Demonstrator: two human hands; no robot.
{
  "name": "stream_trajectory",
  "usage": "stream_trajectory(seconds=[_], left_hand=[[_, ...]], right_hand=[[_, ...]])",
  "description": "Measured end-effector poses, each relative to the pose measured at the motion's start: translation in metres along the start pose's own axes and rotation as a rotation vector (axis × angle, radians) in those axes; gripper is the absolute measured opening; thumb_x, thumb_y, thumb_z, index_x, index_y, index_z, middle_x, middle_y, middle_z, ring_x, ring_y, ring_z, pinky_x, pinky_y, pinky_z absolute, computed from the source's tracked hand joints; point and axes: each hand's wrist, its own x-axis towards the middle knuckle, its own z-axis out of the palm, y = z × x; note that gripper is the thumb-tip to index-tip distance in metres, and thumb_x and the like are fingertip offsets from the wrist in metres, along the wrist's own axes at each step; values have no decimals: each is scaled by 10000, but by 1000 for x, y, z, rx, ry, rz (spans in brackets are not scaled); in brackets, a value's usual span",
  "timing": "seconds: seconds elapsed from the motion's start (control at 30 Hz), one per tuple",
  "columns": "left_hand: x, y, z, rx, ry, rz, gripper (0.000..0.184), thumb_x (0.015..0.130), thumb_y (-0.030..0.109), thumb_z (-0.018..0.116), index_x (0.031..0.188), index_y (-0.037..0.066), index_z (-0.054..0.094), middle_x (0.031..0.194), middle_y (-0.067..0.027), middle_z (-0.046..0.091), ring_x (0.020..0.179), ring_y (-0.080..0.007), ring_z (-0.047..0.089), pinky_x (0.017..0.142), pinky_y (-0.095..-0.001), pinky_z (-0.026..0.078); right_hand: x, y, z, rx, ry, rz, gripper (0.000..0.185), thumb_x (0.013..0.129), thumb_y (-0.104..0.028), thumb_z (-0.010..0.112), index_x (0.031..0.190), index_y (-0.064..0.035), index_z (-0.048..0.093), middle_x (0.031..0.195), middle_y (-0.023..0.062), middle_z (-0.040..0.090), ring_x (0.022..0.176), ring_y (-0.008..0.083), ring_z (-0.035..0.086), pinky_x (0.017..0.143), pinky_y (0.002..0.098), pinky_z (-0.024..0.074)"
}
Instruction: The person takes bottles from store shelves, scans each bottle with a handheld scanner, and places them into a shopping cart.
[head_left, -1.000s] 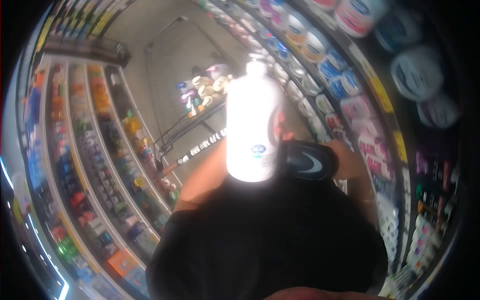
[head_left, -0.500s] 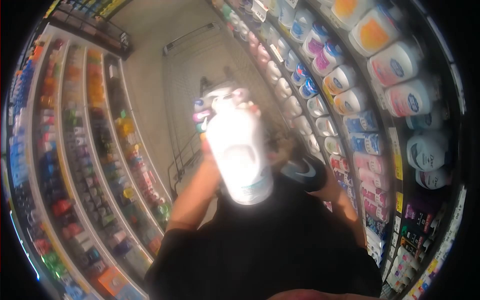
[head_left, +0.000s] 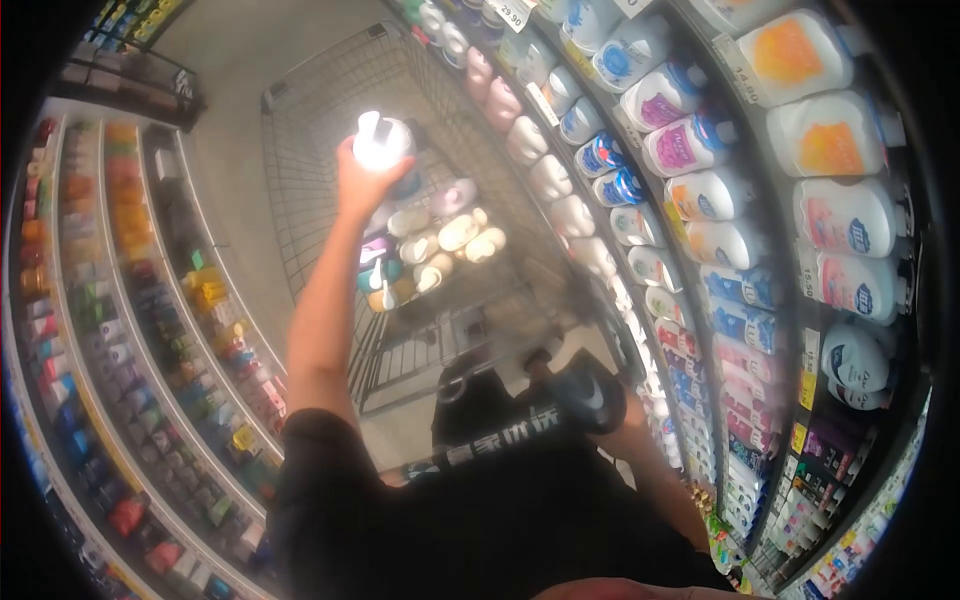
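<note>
My left hand (head_left: 372,180) is wrapped round a white pump bottle (head_left: 382,148), held out over the far part of a wire shopping cart (head_left: 285,190). Glare washes out the bottle's label. Below and to the right of this hand, several pump bottles lie in the cart, among them cream ones (head_left: 462,232) and a teal one with a white pump (head_left: 380,272). My right arm reaches down near the cart's handle, with a black band bearing a swoosh (head_left: 592,395) at the wrist. The band and shadow hide the fingers of my right hand.
Shelves of large white bottles (head_left: 820,150) with price tags line the right side, close to my right arm. More shelves of colourful bottles (head_left: 120,350) run along the left. Grey floor (head_left: 235,100) lies between them, and a dark rack (head_left: 130,90) stands at the far left.
The white bottle has moved away from my body, forward and left, in my left hand. Several bottles in the cart now show. My right wrist sits lower in view.
</note>
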Motion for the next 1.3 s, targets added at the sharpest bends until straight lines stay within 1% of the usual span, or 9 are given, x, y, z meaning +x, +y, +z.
stream_trajectory(seconds=[0.03, 0.27, 0.3, 0.4, 0.67, 1.0, 1.1, 1.17, 1.3], left_hand=[[15, -19, 14, 69, 3, -28, 1010, 596, 344, 922, 1351, -54, 382, 1234, -223, 596, 1115, -297, 613, 940, -394, 511], [47, -85, 82, 215, -43, -253, 1041, 587, 359, 930, 1365, -35, 361, 1282, -237, 587, 1160, -349, 610, 991, -401, 487], [47, -87, 91, 220, -42, -276, 1049, 590, 353, 928, 1377, -32, 352, 1295, -233, 584, 1170, -354, 605, 1005, -403, 479], [49, -105, 115, 242, -32, -232, 1097, 591, 313, 931, 1436, -14, 314, 1355, -217, 546, 1244, -349, 553, 1067, -406, 439], [51, -146, 145, 328, -244, -223, 1134, 576, 283, 943, 1453, -17, 290, 1405, -231, 490, 1299, -351, 504, 1092, -395, 425], [63, -152, 100, 529, -620, -120, 1138, 613, 272, 936, 1483, -43, 273, 1396, -243, 530, 1311, -326, 525, 1099, -389, 422], [58, -144, 71, 578, -539, -18, 902, 748, 306, 829, 1471, 26, 370, 1404, -213, 536, 1301, -337, 529, 1090, -394, 425], [42, -114, 45, 573, -443, 50, 638, 859, 301, 721, 1416, 89, 493, 1384, -184, 563, 1266, -337, 553, 1057, -398, 447], [-2, -84, -3, 361, -299, 210, 504, 884, 278, 676, 1333, 72, 573, 1307, -189, 611, 1239, -339, 565, 1037, -414, 454]], right_hand=[[1, 0, 7, 18, 148, -135, 472, 656, -116, 811, 1094, -28, 657, 1062, 147, 678, 957, 351, 659, 847, 409, 512], [2, 5, 6, 155, 68, -16, 603, 715, -187, 841, 1246, -23, 605, 1002, 118, 699, 857, 285, 690, 728, 374, 530], [2, 8, 8, 104, 55, -9, 474, 731, -171, 832, 1140, -21, 646, 948, 100, 694, 789, 272, 681, 694, 351, 522], [-5, 17, 10, 81, -47, 124, 536, 652, -162, 849, 1132, -32, 651, 1004, 120, 682, 892, 304, 684, 784, 345, 538], [2, 3, 14, -101, 17, 15, 534, 664, -259, 859, 1120, -62, 664, 980, 99, 675, 875, 302, 673, 754, 373, 536], [-5, 20, 23, -21, 94, -47, 554, 631, -219, 834, 1119, -25, 657, 1023, 141, 669, 939, 342, 660, 833, 415, 520], [6, 17, 15, 5, 31, -194, 515, 706, -127, 824, 1145, 1, 587, 905, 82, 631, 724, 266, 606, 649, 370, 449], [0, 19, 21, 4, 123, -158, 541, 638, -162, 830, 1116, -3, 634, 997, 135, 657, 879, 328, 641, 789, 412, 490], [0, 28, 26, -94, 136, -180, 590, 605, -180, 839, 1137, -14, 647, 1067, 155, 662, 987, 363, 645, 904, 442, 489]])
